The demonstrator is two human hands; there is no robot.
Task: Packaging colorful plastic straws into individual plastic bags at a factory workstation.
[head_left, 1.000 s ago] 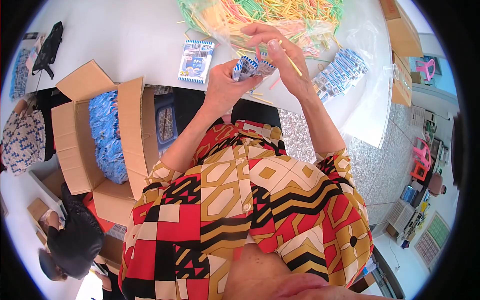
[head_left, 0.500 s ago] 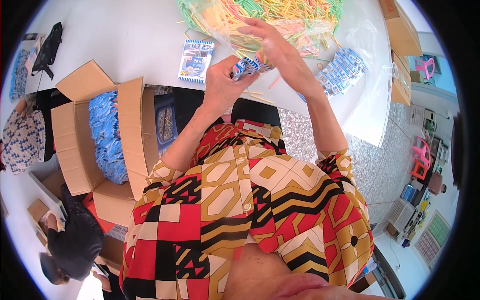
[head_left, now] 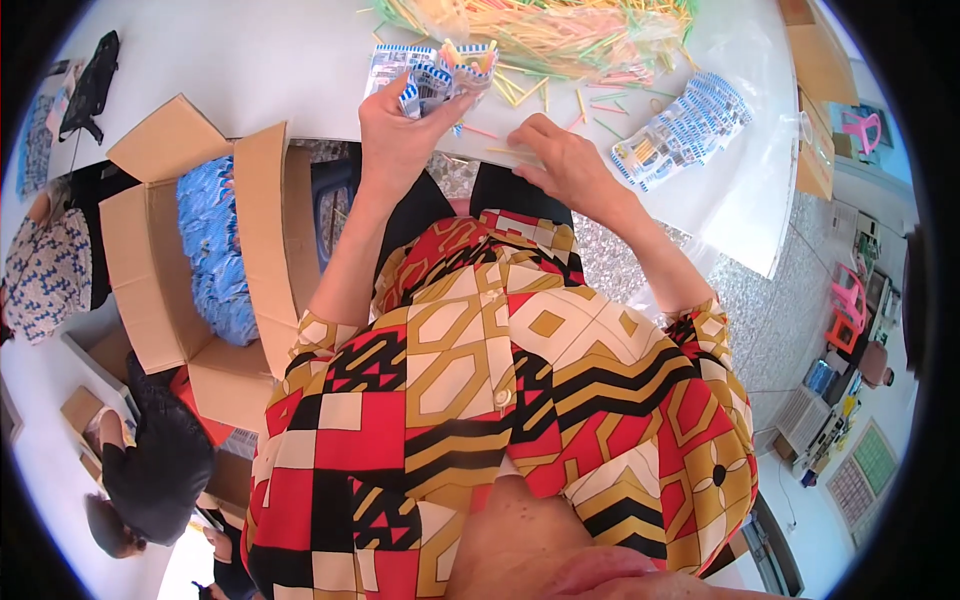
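My left hand [head_left: 400, 130] grips a small clear packet with blue and white edging [head_left: 440, 75], with coloured sticks standing in its top. My right hand [head_left: 560, 160] rests on the white table [head_left: 240, 70] near its front edge, fingers curled over a loose thin stick [head_left: 505, 152]. A big heap of yellow, green and pink sticks [head_left: 560, 30] lies in clear plastic just beyond both hands. A stack of filled blue and white packets [head_left: 680, 130] sits to the right of my right hand.
An open cardboard box [head_left: 170, 260] with blue packets inside stands at my left. Two other people [head_left: 150, 470] are at the far left. Brown boxes [head_left: 820, 70] line the table's right side. Pink stools [head_left: 850, 300] stand on the floor at right.
My right hand has come down from the packet to the table edge. My left hand has lifted the packet up and away from me, toward the stick heap.
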